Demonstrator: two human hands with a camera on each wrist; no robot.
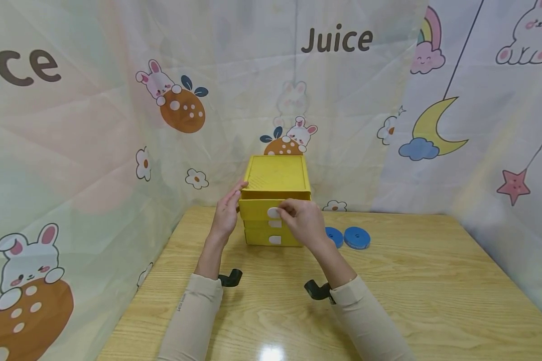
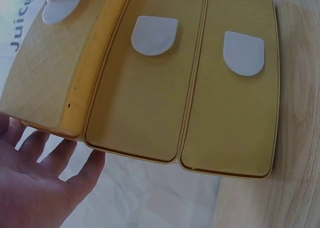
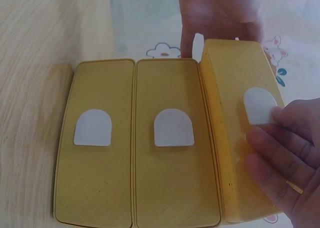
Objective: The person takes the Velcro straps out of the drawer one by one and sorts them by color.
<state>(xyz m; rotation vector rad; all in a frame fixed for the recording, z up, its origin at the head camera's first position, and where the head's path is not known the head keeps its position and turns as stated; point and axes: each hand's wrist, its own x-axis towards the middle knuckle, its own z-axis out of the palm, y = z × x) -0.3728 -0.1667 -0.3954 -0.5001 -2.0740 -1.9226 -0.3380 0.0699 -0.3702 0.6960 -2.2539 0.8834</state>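
A small yellow drawer box (image 1: 276,173) stands on the table, its three drawers stacked one above another. The top drawer (image 1: 254,210) is pulled partly out, while the two lower drawers sit flush in the right wrist view. Thumb and fingers of my right hand (image 1: 305,220) pinch the white tab handle (image 3: 258,105) on that top drawer. On the box's left side my left hand (image 1: 226,216) rests with extended fingers (image 2: 64,155) touching it. White tabs also mark the middle drawer (image 2: 150,83) and the bottom drawer (image 2: 230,113). The top drawer's inside is hidden.
Two blue round discs (image 1: 357,237) lie on the wooden table (image 1: 415,281), right of the box. A printed cloth (image 1: 235,90) hangs behind and at both sides. Black wrist mounts (image 1: 317,290) stick out from the sleeves.
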